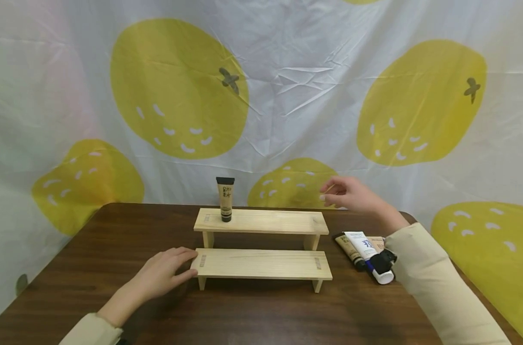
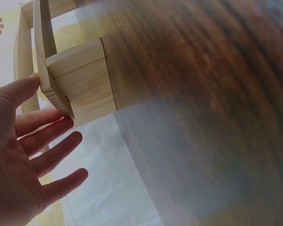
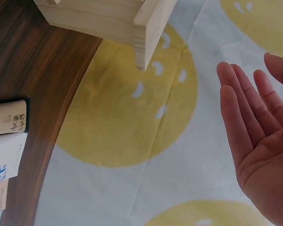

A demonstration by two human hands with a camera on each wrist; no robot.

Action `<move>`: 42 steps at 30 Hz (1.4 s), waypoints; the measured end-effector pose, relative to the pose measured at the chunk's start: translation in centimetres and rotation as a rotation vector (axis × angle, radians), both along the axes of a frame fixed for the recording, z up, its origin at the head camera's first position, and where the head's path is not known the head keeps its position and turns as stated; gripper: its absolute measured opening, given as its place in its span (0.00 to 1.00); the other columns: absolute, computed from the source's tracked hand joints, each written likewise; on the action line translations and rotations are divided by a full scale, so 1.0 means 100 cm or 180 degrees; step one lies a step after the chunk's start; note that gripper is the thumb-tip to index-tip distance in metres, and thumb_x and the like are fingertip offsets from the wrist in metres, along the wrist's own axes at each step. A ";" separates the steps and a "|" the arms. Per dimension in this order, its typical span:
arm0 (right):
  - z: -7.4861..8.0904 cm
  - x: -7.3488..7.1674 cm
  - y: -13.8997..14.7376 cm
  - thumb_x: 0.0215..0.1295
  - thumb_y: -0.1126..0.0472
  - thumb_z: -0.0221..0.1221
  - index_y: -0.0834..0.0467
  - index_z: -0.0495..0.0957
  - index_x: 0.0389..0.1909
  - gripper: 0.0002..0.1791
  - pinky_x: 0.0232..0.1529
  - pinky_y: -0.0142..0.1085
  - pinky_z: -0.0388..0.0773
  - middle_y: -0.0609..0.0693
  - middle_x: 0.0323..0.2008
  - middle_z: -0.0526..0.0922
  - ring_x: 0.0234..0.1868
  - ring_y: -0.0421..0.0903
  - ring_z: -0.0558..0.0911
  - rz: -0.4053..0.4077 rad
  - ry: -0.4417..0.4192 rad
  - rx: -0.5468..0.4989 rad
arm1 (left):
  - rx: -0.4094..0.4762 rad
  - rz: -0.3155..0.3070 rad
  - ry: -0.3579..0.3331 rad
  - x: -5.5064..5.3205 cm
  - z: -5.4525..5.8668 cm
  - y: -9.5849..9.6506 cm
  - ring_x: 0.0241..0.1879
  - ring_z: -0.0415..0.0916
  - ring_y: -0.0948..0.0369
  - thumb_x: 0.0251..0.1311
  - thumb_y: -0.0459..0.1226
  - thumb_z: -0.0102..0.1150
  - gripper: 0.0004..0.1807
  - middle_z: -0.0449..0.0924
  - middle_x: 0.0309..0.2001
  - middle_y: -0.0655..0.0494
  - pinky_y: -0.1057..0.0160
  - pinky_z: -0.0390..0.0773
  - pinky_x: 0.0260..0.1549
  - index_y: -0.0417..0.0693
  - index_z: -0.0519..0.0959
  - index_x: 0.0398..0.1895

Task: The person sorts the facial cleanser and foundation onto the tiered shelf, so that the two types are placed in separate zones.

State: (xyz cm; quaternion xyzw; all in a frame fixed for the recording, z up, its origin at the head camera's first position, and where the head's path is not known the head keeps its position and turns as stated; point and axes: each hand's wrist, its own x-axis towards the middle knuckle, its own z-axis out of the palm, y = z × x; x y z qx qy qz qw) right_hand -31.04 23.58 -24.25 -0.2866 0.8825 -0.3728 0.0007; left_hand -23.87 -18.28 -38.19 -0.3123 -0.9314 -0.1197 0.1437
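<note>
At the left end of the lower tier of a pale wooden two-tier stand (image 1: 261, 263), my left hand (image 1: 168, 269) touches the board's edge with thumb and fingertips. In the left wrist view, the other fingers (image 2: 61, 186) of that hand spread loosely below the board. A small beige tube (image 1: 225, 197) with a black cap stands cap-down on the left part of the upper tier (image 1: 274, 221). My right hand (image 1: 349, 194) is in the air beyond the upper tier's right end, its fingers relaxed and holding nothing.
To the right of the stand, several tubes lie together on the dark wooden table (image 1: 261, 316): a beige one (image 1: 349, 250), a white one with blue print (image 1: 362, 247) and a peach one (image 1: 375, 243). A white curtain with yellow fruit prints (image 1: 287, 96) hangs behind the table.
</note>
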 end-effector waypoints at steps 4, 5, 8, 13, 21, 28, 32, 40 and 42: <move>-0.003 0.000 0.011 0.61 0.64 0.54 0.70 0.70 0.42 0.13 0.34 0.39 0.76 0.59 0.34 0.79 0.33 0.48 0.79 -0.0065 -0.0151 -0.0120 | -0.0005 -0.0018 0.0016 0.000 0.000 0.000 0.43 0.73 0.53 0.56 0.50 0.53 0.24 0.75 0.44 0.50 0.53 0.72 0.37 0.40 0.76 0.48; -0.004 0.000 0.014 0.61 0.64 0.54 0.71 0.69 0.42 0.14 0.33 0.39 0.76 0.59 0.34 0.79 0.33 0.48 0.79 -0.0083 -0.0187 -0.0155 | -0.0006 -0.0025 0.0021 0.000 -0.001 0.000 0.43 0.73 0.53 0.56 0.50 0.53 0.24 0.75 0.44 0.50 0.53 0.72 0.37 0.40 0.76 0.48; -0.008 -0.001 0.022 0.61 0.65 0.53 0.72 0.67 0.43 0.15 0.34 0.39 0.76 0.62 0.35 0.79 0.33 0.47 0.80 -0.0153 -0.0288 -0.0230 | -0.0010 -0.0041 0.0033 0.000 -0.001 -0.001 0.43 0.73 0.53 0.56 0.50 0.53 0.24 0.75 0.44 0.50 0.53 0.72 0.37 0.40 0.76 0.48; -0.017 -0.003 0.034 0.63 0.67 0.51 0.73 0.66 0.42 0.13 0.35 0.41 0.75 0.65 0.35 0.78 0.32 0.47 0.80 -0.0203 -0.0425 -0.0339 | -0.0006 -0.0026 0.0023 0.000 0.000 -0.001 0.43 0.73 0.53 0.56 0.50 0.53 0.24 0.75 0.44 0.50 0.52 0.72 0.37 0.40 0.76 0.48; -0.033 -0.007 0.051 0.63 0.68 0.48 0.75 0.64 0.44 0.14 0.35 0.38 0.75 0.64 0.36 0.78 0.33 0.48 0.80 -0.0296 -0.0631 -0.0505 | -0.0001 0.0006 0.0002 0.001 0.001 0.000 0.43 0.73 0.53 0.56 0.49 0.54 0.24 0.75 0.45 0.50 0.52 0.72 0.38 0.40 0.76 0.48; -0.049 -0.011 0.063 0.63 0.64 0.50 0.73 0.63 0.47 0.17 0.38 0.40 0.74 0.62 0.39 0.77 0.36 0.49 0.79 -0.0479 -0.0848 -0.0564 | 0.0006 0.0016 -0.0037 0.001 0.001 0.001 0.43 0.73 0.53 0.56 0.50 0.53 0.25 0.75 0.45 0.50 0.52 0.72 0.38 0.40 0.75 0.48; -0.061 -0.014 0.066 0.62 0.62 0.52 0.72 0.64 0.46 0.18 0.40 0.44 0.74 0.60 0.37 0.78 0.37 0.53 0.79 -0.0520 -0.0955 -0.0622 | 0.0012 0.0008 -0.0036 0.001 0.001 0.000 0.43 0.72 0.53 0.57 0.50 0.53 0.25 0.75 0.45 0.50 0.52 0.72 0.38 0.40 0.75 0.49; -0.077 -0.013 0.073 0.63 0.61 0.52 0.73 0.63 0.46 0.19 0.39 0.45 0.74 0.64 0.40 0.76 0.41 0.60 0.77 -0.0571 -0.1016 -0.0592 | 0.0015 -0.0027 -0.0007 0.001 0.000 0.000 0.43 0.73 0.53 0.57 0.49 0.53 0.24 0.75 0.45 0.49 0.53 0.72 0.37 0.40 0.75 0.48; -0.080 -0.013 0.075 0.63 0.60 0.52 0.73 0.62 0.47 0.20 0.39 0.45 0.74 0.66 0.41 0.75 0.42 0.60 0.76 -0.0585 -0.1011 -0.0548 | 0.0020 -0.0026 -0.0005 0.001 0.000 0.000 0.43 0.73 0.53 0.57 0.50 0.53 0.24 0.75 0.45 0.49 0.52 0.72 0.38 0.40 0.75 0.48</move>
